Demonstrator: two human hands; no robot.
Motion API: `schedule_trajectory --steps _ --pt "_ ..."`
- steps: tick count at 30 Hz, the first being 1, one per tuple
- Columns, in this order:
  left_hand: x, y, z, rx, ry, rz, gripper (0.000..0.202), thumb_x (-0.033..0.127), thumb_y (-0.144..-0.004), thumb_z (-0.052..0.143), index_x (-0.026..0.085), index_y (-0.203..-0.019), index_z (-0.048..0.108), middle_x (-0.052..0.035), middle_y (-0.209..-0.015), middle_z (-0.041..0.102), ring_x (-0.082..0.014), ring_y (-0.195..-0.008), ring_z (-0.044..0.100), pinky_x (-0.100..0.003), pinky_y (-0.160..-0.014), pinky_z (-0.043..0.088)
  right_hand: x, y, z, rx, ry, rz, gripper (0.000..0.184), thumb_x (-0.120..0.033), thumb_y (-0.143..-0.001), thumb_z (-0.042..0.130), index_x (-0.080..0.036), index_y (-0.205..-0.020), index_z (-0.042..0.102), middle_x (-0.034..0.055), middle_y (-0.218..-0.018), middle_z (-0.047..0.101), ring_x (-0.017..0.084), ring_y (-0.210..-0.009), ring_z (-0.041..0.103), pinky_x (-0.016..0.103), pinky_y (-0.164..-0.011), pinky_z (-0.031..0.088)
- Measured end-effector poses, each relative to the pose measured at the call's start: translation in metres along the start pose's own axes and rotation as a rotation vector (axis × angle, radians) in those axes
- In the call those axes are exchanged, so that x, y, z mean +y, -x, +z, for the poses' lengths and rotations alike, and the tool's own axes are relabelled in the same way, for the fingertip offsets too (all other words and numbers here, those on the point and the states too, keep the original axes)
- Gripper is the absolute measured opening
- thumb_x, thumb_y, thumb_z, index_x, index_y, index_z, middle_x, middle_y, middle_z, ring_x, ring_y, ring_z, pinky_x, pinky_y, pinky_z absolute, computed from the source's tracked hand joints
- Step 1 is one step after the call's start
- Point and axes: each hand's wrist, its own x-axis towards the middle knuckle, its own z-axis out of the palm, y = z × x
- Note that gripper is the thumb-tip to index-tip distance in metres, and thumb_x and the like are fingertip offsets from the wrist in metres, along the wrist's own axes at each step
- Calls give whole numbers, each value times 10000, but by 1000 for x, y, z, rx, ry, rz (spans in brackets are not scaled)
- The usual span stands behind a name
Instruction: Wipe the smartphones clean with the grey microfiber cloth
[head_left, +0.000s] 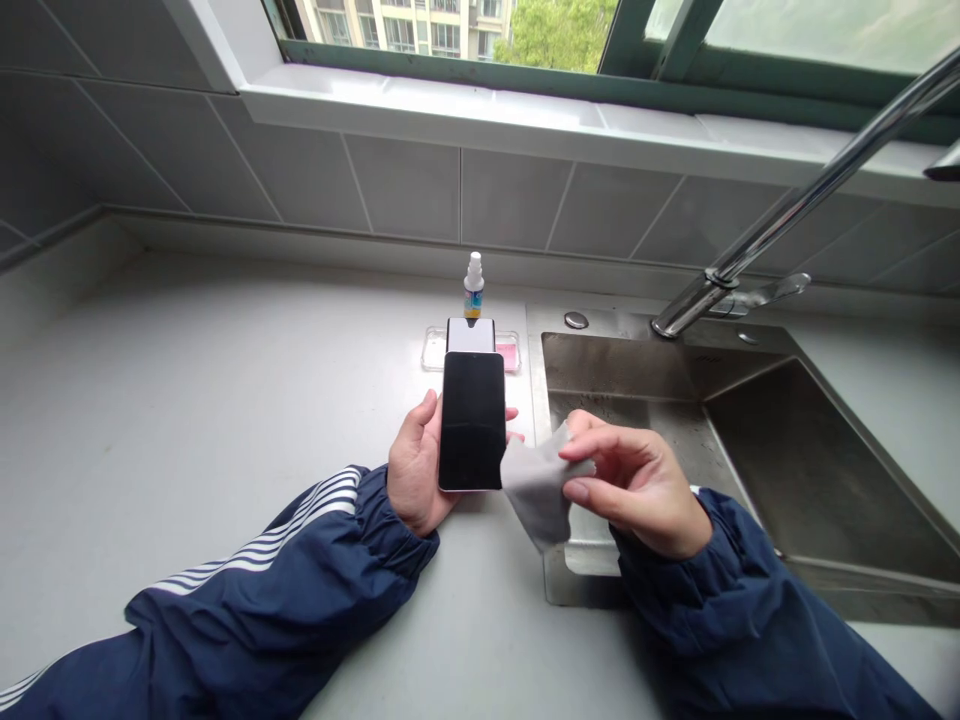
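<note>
My left hand (pixel 414 465) grips a black-screened phone (pixel 471 420) from below, screen up, over the grey counter. My right hand (pixel 637 485) pinches a grey cloth (pixel 536 490) that hangs just right of the phone's lower corner, close to it or touching. Behind the phone lies a second phone (pixel 470 335) with a pale screen, flat on a clear case (pixel 433 348) with a pink part. A small spray bottle (pixel 473 288) stands upright behind them.
A steel sink (pixel 787 450) lies to the right, its long tap (pixel 810 190) arching overhead. The grey counter (pixel 187 400) stretches left. A tiled wall and a window sill (pixel 450 105) run along the back.
</note>
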Motion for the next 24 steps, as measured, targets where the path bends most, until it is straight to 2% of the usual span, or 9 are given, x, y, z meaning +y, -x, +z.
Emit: schedule_trajectory --steps 3,7,11,15,17,19,21,24 --pt "0 0 1 -22 -54 -13 667 566 -979 332 114 -1437 508 -206 -1195 694 -345 -962 707 -484 -809 565 1 1 3 -25 -120 51 151 -246 -767 836 -261 -885 743 8 -810 631 159 -728 639 317 -639 564" --pt "-2 3 3 -90 -11 -131 681 599 -977 328 147 -1463 483 -184 -1200 692 -318 -1002 691 -491 -933 516 14 0 12 132 -79 91 213 -295 -741 861 -232 -848 688 14 -852 637 184 -818 665 340 -719 589" --pt "-4 7 4 -216 94 -318 617 610 -979 332 259 -1461 488 -132 -1315 637 -301 -1030 663 -516 -888 530 19 3 20 223 268 -66 89 -245 -854 753 -245 -935 717 32 -905 620 175 -825 639 324 -726 582" --pt "-5 7 3 -241 137 -316 583 570 -987 358 277 -1479 466 -125 -1356 610 -307 -1074 650 -518 -909 524 17 6 21 278 773 -288 304 -162 -889 679 -267 -1173 692 90 -1166 618 239 -1029 646 419 -892 574" --pt "-5 6 3 -221 155 -303 582 556 -986 382 290 -1501 432 -117 -1346 617 -300 -1070 658 -512 -933 515 16 7 19 278 909 -409 408 -124 -873 678 -248 -1261 649 113 -1281 599 275 -1164 612 471 -985 542" --pt "-5 6 3 -174 164 -284 598 553 -981 399 275 -1510 416 -121 -1322 630 -292 -1048 667 -494 -929 520 16 8 17 166 957 -512 449 -91 -867 666 -216 -1296 622 118 -1322 612 289 -1263 572 484 -1041 517" --pt "-5 5 3 -125 166 -267 619 560 -981 390 233 -1506 426 -135 -1285 645 -288 -1028 675 -467 -916 528 17 9 17 -47 1002 -559 459 -113 -892 646 -174 -1342 584 125 -1364 619 296 -1363 506 500 -1114 464" --pt "-5 5 4 -86 142 -265 657 584 -988 337 171 -1484 456 -154 -1221 666 -285 -1009 682 -430 -903 533 22 10 20 -312 1146 -482 559 -322 -985 572 -90 -1474 433 162 -1517 493 315 -1482 351 573 -1203 320"
